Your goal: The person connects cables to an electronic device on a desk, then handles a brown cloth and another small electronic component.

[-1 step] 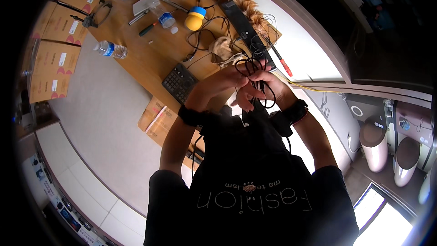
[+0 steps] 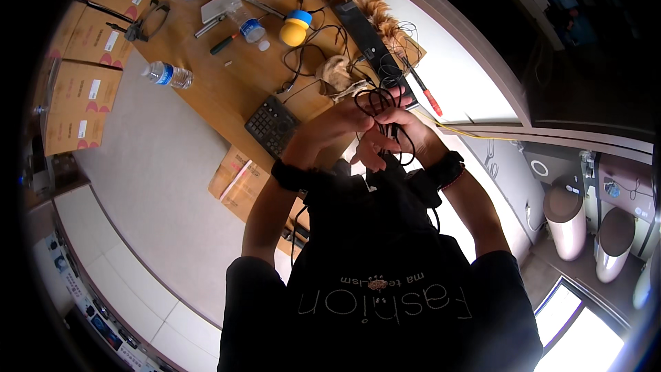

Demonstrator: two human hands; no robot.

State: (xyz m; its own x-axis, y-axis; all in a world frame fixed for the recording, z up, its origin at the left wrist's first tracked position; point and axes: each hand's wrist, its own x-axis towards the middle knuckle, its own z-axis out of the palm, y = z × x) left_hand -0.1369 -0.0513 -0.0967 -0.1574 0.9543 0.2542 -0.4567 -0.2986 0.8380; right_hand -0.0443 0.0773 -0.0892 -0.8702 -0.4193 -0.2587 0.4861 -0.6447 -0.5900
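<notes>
Two hands: the left hand point(image 2: 335, 124) and the right hand point(image 2: 399, 134), both closed on one coiled black cable point(image 2: 377, 102). On the tabletop point(image 2: 227, 83) beyond the cable: one keypad point(image 2: 273, 125), two plastic bottles point(image 2: 167, 74) point(image 2: 246, 22), one yellow and blue ball point(image 2: 296, 27), one red-handled tool point(image 2: 427, 96). Left of the tabletop, four cardboard boxes point(image 2: 82, 89); below it, one more box point(image 2: 237, 180).

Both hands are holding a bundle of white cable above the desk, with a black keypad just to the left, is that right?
Not quite: the cable is black, not white. The head view shows the left hand and right hand holding its loops above the desk, the black keypad to their left.
</notes>
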